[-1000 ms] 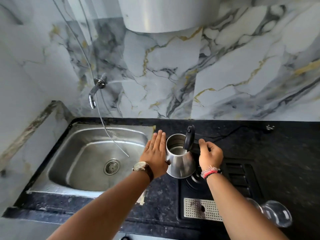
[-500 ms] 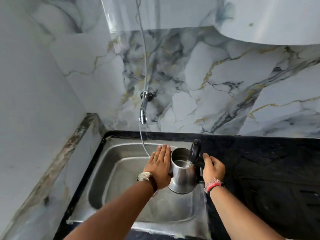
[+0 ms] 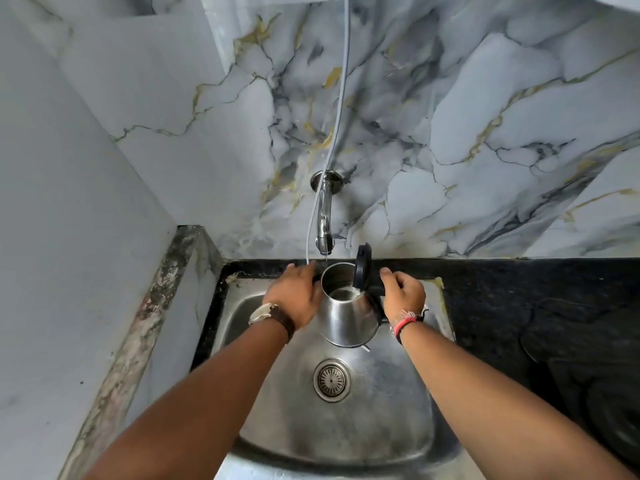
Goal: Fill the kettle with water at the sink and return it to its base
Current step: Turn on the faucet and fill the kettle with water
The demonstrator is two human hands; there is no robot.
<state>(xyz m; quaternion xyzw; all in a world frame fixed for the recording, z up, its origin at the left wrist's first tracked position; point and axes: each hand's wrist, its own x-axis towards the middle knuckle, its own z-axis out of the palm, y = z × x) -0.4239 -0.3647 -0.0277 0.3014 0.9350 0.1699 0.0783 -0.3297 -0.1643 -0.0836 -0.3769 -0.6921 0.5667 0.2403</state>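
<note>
A steel kettle with its black lid flipped up hangs over the steel sink, its mouth just under the chrome tap on the wall. A little water shows inside it. My right hand grips the black handle on the kettle's right. My left hand lies flat against the kettle's left side, fingers together, steadying it. The kettle's base is out of view.
A thin grey hose runs down the marble wall past the tap into the sink. The drain sits below the kettle. Black countertop extends right; a raised stone ledge and wall close the left.
Both hands carried the kettle left from the countertop to over the sink and up under the tap. My view swung left, so the base and the glasses are out of sight.
</note>
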